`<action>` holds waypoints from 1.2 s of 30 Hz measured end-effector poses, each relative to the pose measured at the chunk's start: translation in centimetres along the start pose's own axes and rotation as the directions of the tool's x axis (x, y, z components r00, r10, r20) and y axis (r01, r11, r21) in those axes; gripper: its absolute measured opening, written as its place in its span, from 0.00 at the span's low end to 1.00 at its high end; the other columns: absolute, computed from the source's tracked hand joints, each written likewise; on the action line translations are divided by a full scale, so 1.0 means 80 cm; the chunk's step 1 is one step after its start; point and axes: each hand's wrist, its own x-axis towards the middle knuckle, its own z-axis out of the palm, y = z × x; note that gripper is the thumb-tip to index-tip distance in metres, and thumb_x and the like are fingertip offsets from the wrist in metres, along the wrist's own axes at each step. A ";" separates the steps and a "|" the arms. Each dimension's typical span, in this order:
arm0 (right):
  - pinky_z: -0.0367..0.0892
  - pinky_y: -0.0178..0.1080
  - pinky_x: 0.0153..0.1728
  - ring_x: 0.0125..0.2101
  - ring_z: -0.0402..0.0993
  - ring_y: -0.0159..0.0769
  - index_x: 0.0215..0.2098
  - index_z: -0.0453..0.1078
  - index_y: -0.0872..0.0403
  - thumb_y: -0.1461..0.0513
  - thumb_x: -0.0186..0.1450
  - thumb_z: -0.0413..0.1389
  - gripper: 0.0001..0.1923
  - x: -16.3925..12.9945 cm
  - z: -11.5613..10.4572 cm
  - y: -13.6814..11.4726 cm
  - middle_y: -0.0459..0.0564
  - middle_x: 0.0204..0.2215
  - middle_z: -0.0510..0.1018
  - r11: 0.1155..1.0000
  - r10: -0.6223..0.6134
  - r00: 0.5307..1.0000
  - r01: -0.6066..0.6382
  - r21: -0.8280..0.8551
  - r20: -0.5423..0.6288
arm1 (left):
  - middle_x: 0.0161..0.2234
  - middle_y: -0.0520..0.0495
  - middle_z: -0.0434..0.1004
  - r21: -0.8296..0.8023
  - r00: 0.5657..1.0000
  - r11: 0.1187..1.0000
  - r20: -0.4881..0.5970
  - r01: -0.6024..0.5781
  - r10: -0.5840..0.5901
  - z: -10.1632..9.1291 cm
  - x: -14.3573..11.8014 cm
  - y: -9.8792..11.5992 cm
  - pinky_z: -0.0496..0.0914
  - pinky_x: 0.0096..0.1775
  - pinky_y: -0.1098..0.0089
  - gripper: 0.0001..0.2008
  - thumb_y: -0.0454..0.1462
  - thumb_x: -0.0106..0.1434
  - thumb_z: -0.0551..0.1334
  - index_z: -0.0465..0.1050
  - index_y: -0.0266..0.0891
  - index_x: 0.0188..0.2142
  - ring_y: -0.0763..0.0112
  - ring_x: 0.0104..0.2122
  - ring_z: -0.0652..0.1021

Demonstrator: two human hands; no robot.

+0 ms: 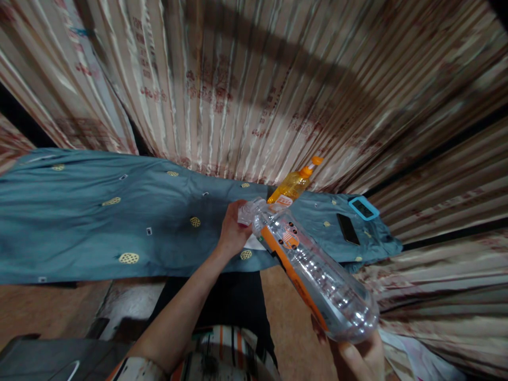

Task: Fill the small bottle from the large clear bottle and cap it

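A large clear plastic bottle [317,267] with an orange label lies aslant in front of me, its neck toward the upper left and its base toward the lower right. My left hand [234,233] is closed at the neck end. Clear plastic shows by its fingers, and I cannot tell whether that is the bottle's mouth or a separate piece. Under the base, my right hand [359,357] grips the bottle, thumb against its side. Just beyond the neck stands a pump bottle [291,186] of orange-yellow liquid with an orange top, partly hidden by the clear bottle.
A teal cloth [87,222] with a pineapple print covers the long table. Toward its right end lie a dark phone [348,229] and a blue-framed device [363,208]. Pleated patterned curtains [238,90] hang behind and to the right. At the lower left is a dark grey surface [59,360].
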 end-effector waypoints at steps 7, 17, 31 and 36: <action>0.72 0.34 0.29 0.27 0.76 0.35 0.54 0.79 0.44 0.50 0.45 0.83 0.41 -0.002 0.013 -0.015 0.45 0.31 0.83 0.985 0.152 0.985 -0.144 0.093 -0.086 | 0.49 0.42 0.83 0.015 1.000 1.000 0.009 -0.010 0.010 -0.002 0.001 0.001 0.81 0.50 0.56 0.28 0.42 0.56 0.79 0.75 0.41 0.53 0.54 0.47 0.85; 0.73 0.36 0.28 0.27 0.77 0.36 0.68 0.76 0.42 0.45 0.42 0.84 0.57 -0.007 0.025 -0.022 0.47 0.37 0.85 0.988 0.140 0.981 -0.129 0.086 -0.135 | 0.48 0.42 0.82 0.019 0.999 0.999 -0.004 -0.042 0.042 0.001 0.000 -0.003 0.80 0.50 0.56 0.27 0.42 0.57 0.78 0.75 0.41 0.54 0.55 0.47 0.84; 0.75 0.37 0.26 0.23 0.77 0.37 0.56 0.78 0.46 0.46 0.44 0.82 0.44 -0.007 0.015 -0.011 0.46 0.30 0.86 0.993 0.118 0.982 -0.112 0.045 -0.149 | 0.49 0.42 0.82 0.004 1.000 1.000 0.002 -0.022 0.022 0.000 -0.001 -0.005 0.81 0.51 0.55 0.28 0.43 0.58 0.79 0.74 0.42 0.54 0.55 0.48 0.84; 0.73 0.37 0.27 0.23 0.75 0.35 0.55 0.78 0.46 0.49 0.51 0.79 0.36 -0.007 0.013 -0.009 0.44 0.30 0.84 0.996 0.074 0.992 -0.069 0.057 -0.100 | 0.49 0.42 0.82 0.015 1.000 1.000 0.002 -0.008 0.008 0.000 -0.001 -0.003 0.81 0.51 0.55 0.28 0.44 0.57 0.79 0.75 0.42 0.54 0.55 0.48 0.84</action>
